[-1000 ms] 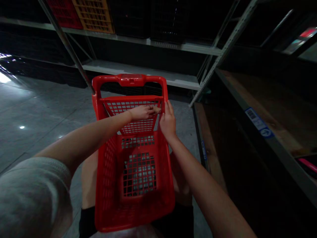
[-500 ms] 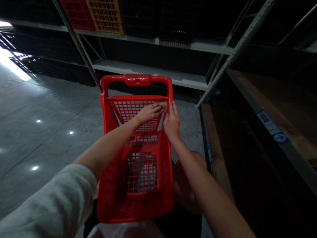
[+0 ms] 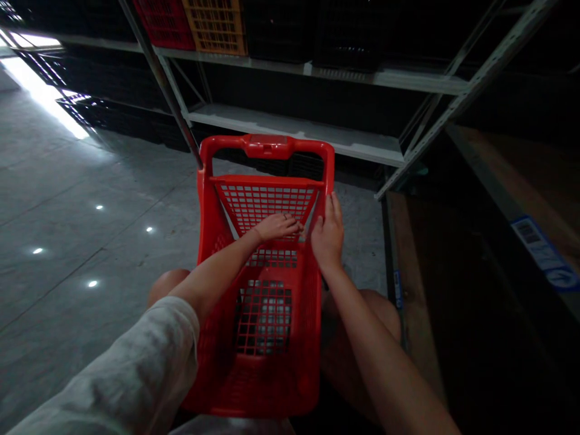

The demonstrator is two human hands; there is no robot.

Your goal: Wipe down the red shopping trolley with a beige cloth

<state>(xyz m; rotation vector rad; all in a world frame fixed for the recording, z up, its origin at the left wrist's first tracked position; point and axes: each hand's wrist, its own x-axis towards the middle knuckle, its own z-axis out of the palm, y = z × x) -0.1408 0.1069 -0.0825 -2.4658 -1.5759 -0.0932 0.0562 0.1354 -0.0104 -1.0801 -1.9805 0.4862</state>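
Observation:
A red plastic shopping basket cart (image 3: 308, 338) with grid walls and a loop handle stands between my knees. Inside it, my left hand (image 3: 277, 226) reaches across to the right end of the slanted grid panel (image 3: 267, 196), near its lower part. Its fingers are bent over a tan, cloth-like piece, now mostly hidden beneath them. My right hand (image 3: 328, 238) lies along the outer right side of the cart, below the handle. Its fingers are stretched out flat against the red plastic.
Behind the cart is a metal shelf rack (image 3: 294, 130) with a red crate (image 3: 165, 24), a yellow crate (image 3: 216, 27) and dark crates. On the right stands a dark shelf with wooden boards (image 3: 410, 290) and blue-white labels (image 3: 544, 251). Grey floor (image 3: 90, 241) extends left.
My left hand has slid down the panel from its top right corner, and the tan piece shows less. My right hand stays on the cart's side. The view has shifted slightly.

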